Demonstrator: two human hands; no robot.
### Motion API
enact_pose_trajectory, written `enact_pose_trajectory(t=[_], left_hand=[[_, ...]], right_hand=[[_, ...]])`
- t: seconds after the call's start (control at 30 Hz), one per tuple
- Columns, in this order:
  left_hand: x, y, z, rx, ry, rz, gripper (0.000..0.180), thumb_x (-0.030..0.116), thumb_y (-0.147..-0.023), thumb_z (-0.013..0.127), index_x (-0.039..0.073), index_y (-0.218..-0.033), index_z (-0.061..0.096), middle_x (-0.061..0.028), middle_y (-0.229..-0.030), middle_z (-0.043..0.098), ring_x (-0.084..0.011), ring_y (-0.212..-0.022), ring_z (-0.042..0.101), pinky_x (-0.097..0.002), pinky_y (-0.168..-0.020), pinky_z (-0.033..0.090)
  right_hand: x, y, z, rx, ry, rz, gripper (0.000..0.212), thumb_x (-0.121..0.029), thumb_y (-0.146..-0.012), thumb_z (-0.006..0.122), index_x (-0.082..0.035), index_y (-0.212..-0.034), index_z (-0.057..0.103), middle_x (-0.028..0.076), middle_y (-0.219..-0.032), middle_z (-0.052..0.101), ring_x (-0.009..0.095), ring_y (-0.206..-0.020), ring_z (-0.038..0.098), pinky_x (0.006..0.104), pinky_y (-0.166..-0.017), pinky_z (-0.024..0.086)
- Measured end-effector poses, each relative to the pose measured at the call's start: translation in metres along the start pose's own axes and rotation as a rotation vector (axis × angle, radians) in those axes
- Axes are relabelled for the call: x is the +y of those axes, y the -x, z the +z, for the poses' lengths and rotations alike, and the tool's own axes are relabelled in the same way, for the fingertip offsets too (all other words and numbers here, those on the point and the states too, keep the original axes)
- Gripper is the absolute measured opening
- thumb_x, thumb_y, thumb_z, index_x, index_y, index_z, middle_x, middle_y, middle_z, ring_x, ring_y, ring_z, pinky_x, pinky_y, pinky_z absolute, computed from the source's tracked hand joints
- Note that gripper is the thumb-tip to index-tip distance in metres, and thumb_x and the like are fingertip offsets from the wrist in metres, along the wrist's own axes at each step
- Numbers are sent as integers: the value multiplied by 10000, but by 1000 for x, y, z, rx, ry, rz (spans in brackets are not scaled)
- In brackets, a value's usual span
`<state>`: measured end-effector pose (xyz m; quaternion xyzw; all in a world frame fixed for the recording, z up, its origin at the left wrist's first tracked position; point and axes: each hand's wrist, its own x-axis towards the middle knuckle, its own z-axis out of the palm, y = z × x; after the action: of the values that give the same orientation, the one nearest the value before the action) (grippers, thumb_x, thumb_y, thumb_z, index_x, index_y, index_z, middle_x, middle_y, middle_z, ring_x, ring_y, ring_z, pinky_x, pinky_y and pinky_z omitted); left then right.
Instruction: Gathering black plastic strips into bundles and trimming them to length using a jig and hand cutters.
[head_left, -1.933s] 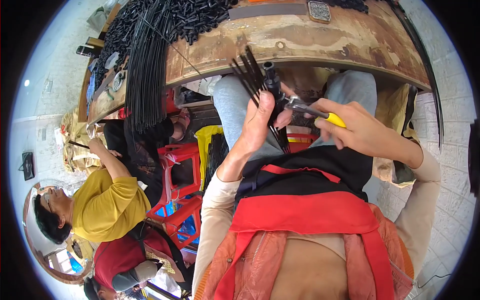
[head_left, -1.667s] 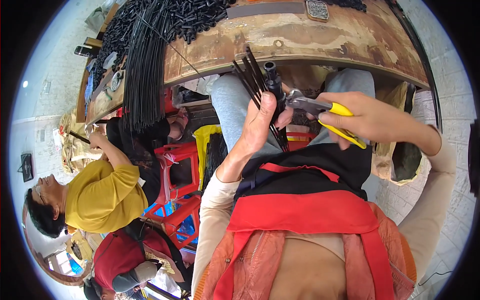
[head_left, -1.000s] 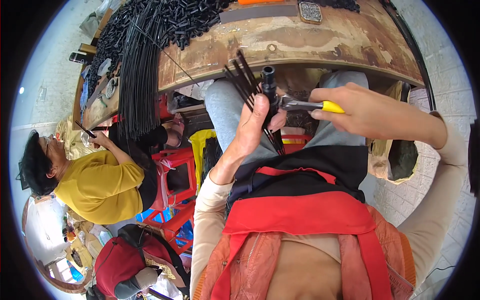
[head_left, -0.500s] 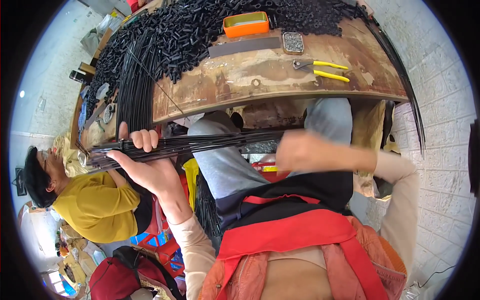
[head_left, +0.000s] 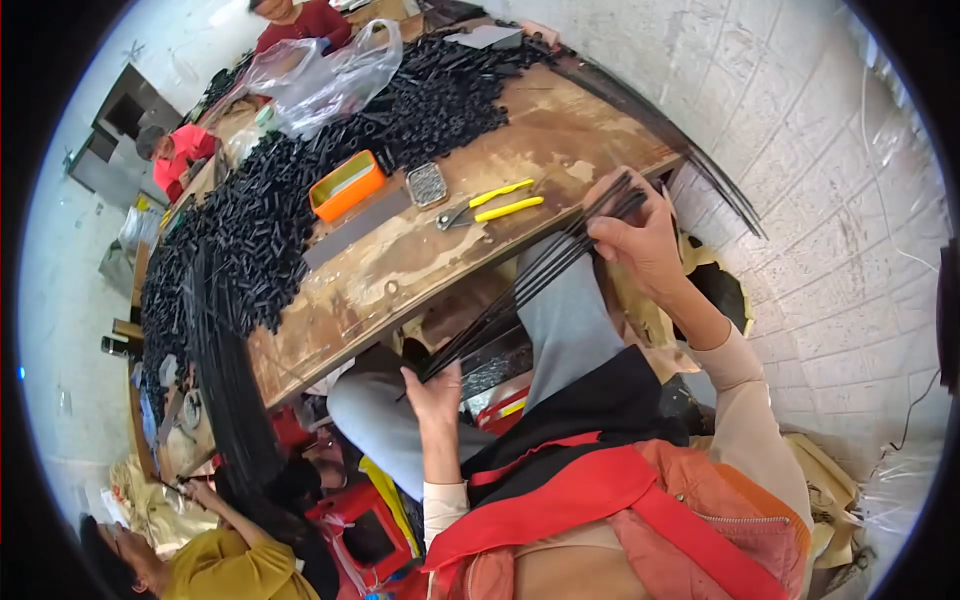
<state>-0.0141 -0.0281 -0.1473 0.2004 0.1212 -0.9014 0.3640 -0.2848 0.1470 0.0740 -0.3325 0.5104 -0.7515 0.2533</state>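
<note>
A bundle of thin black rods [head_left: 545,275] slants across my lap, from low at the left up toward the table's right front edge. My right hand [head_left: 645,240] is wrapped round its upper end, thumb over the rods. At the lower end, my left hand [head_left: 435,395] closes on the same bundle, with the thumb up; part of its fingers is hidden. Beyond the bundle, yellow-handled pliers [head_left: 510,209] lie on the wooden table [head_left: 430,245]. A larger bunch of long black rods [head_left: 225,400] hangs over the table's edge at the left.
A heap of short black tubes [head_left: 250,230] covers the table's far and left part. Beside it are an orange box [head_left: 347,200], a small clear tray of metal bits [head_left: 427,184] and a dark flat strip [head_left: 358,228]. A person in yellow [head_left: 240,570] sits at the left; others work farther back.
The view has turned to the right. The rods, nearly level before, now slant steeply. My right hand, blurred beside their right end before, now grips that end; my left hand still holds the other.
</note>
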Motion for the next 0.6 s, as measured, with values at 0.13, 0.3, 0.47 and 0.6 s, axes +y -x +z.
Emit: enact_pose_trajectory(t=[0.13, 0.3, 0.47, 0.6], left_hand=[[-4, 15, 18, -24, -159, -256, 411, 294, -981, 540, -60, -1191, 539, -192, -1218, 616, -313, -1153, 588, -425, -1015, 484], [7, -8, 22, 15, -206, -121, 290, 173, -959, 566, -94, -1071, 592, -196, -1041, 685, -296, -987, 670, -382, -921, 559], [-48, 43, 74, -77, -563, -440, 628, 505, -990, 437, -100, -1018, 605, -215, -985, 685, -326, -915, 686, -385, -729, 599], [-39, 92, 93, -595, -1448, -318, 534, 403, -1038, 401, -49, -870, 632, -184, -899, 697, -221, -758, 687, -296, -635, 534]], right_hand=[[-3, 14, 16, 23, -190, -84, 267, 60, -758, 665, -79, -860, 462, 9, -767, 482, 57, -526, 386, 192, -424, 326], [-43, -6, 3, -259, 15, -176, 231, -43, -720, 645, -80, -801, 432, 45, -786, 476, 45, -533, 360, 188, -420, 304], [-69, 13, 13, -404, 23, -17, 291, -46, -658, 720, -56, -805, 470, 47, -831, 512, 63, -599, 446, 186, -521, 382], [-14, 41, 37, -523, 259, 95, 325, 3, -695, 815, -42, -903, 569, 11, -898, 567, 80, -817, 554, 237, -718, 456]])
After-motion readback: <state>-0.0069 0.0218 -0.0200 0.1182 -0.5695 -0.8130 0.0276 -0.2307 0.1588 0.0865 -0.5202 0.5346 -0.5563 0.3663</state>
